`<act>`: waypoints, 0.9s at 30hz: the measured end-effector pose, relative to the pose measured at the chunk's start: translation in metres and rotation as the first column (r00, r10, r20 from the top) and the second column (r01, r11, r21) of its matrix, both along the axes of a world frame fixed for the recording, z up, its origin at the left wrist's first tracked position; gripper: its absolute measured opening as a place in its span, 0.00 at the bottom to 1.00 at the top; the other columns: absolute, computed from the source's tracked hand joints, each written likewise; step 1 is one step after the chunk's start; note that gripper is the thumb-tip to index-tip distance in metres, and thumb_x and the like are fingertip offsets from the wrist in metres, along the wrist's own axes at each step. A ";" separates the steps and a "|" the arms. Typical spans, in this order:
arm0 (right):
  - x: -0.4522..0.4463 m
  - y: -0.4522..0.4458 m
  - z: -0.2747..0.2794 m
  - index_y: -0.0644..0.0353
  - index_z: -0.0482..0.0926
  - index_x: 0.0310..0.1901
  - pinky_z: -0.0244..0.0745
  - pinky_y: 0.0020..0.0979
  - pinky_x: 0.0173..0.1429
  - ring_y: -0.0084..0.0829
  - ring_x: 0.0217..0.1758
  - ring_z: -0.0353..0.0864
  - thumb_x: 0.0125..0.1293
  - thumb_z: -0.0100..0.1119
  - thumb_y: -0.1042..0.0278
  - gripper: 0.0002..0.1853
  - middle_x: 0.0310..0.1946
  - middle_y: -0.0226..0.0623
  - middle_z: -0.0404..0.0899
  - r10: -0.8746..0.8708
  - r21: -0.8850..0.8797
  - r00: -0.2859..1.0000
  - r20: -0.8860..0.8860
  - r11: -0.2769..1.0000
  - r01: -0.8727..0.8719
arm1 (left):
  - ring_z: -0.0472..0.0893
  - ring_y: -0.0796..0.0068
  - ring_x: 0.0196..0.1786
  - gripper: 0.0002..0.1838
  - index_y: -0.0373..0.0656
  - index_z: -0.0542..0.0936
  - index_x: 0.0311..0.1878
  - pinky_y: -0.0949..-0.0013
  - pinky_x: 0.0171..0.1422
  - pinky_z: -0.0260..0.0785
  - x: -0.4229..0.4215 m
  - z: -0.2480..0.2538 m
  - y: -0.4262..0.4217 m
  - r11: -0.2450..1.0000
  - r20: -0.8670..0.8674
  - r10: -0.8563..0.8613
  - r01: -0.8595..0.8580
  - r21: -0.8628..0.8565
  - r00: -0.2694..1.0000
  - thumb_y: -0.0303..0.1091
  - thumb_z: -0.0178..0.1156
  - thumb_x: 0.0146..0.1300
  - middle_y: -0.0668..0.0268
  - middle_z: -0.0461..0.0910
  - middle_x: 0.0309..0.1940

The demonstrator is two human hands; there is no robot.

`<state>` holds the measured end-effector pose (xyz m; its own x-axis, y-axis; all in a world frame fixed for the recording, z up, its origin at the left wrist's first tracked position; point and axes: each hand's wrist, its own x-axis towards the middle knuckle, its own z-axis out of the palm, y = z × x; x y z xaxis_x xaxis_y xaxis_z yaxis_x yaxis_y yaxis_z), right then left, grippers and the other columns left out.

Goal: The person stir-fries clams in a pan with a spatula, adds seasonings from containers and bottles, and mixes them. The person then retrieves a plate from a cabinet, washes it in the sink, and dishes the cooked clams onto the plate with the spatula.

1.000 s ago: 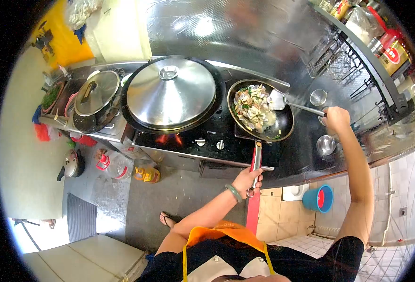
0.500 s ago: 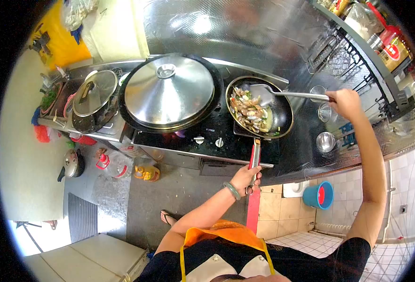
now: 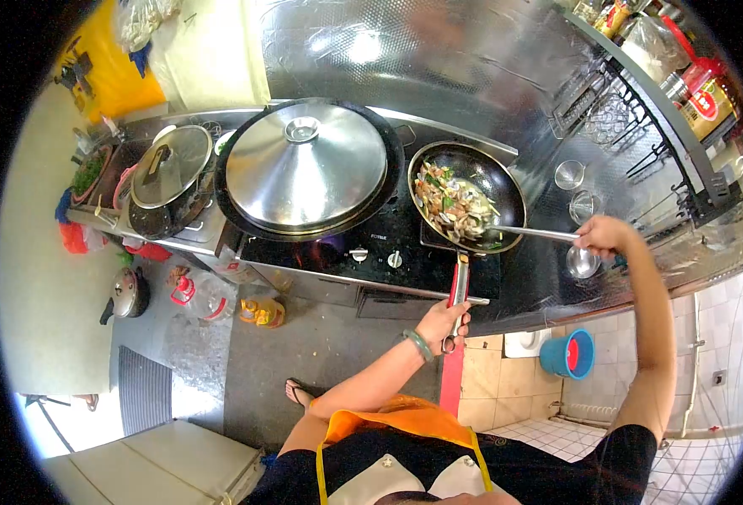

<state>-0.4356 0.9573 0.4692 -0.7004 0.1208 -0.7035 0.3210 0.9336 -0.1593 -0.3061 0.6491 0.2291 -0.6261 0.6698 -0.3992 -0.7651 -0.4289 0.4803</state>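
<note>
My left hand [image 3: 444, 325] is wrapped round the long handle of a dark frying pan [image 3: 506, 189] on the stove's right burner. Clams mixed with green pieces [image 3: 449, 202] fill the pan's left and middle, with some liquid beside them. My right hand [image 3: 604, 237] is closed on the end of a metal spatula [image 3: 540, 231]. Its shaft crosses the pan's right rim, and its blade sits among the clams at the lower middle, partly hidden by them.
Left of the pan stands a large wok with a cone-shaped steel lid [image 3: 304, 168]. A glass-lidded pan [image 3: 169, 168] is farther left. Strainers and a steel ladle bowl [image 3: 583, 262] hang at the right below a rack [image 3: 657, 109]. A blue bucket [image 3: 579, 353] stands on the floor.
My right hand has moved down and slightly left, swinging the spatula's blade from the pan's upper part into the clams lower down. The clams are turned over. My left hand stays on the handle.
</note>
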 end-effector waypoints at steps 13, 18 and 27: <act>0.076 -0.014 -0.120 0.67 0.80 0.30 0.72 0.37 0.36 0.34 0.26 0.79 0.61 0.58 0.51 0.21 0.20 0.40 0.79 -0.145 -0.044 0.882 -0.449 0.989 0.141 | 0.78 0.51 0.42 0.11 0.40 0.79 0.40 0.54 0.49 0.73 -0.120 -0.123 -0.064 0.086 -0.691 -0.483 -0.757 -0.648 0.537 0.34 0.63 0.55 0.52 0.76 0.40; 0.083 -0.021 -0.107 0.57 0.82 0.39 0.74 0.42 0.40 0.44 0.37 0.82 0.61 0.59 0.51 0.17 0.32 0.43 0.83 0.058 0.187 0.761 -0.646 0.979 0.084 | 0.78 0.54 0.45 0.08 0.42 0.80 0.39 0.56 0.47 0.73 -0.113 -0.116 -0.068 0.086 -0.685 -0.554 -0.785 -0.613 0.473 0.31 0.59 0.57 0.57 0.76 0.40; 0.103 -0.061 -0.082 0.54 0.80 0.42 0.75 0.41 0.35 0.43 0.34 0.82 0.59 0.61 0.59 0.12 0.31 0.39 0.82 0.308 0.409 0.563 -0.767 0.910 0.059 | 0.77 0.52 0.43 0.14 0.42 0.81 0.48 0.56 0.47 0.71 -0.110 -0.134 -0.070 0.191 -0.786 -0.431 -0.807 -0.559 0.442 0.26 0.57 0.58 0.54 0.76 0.38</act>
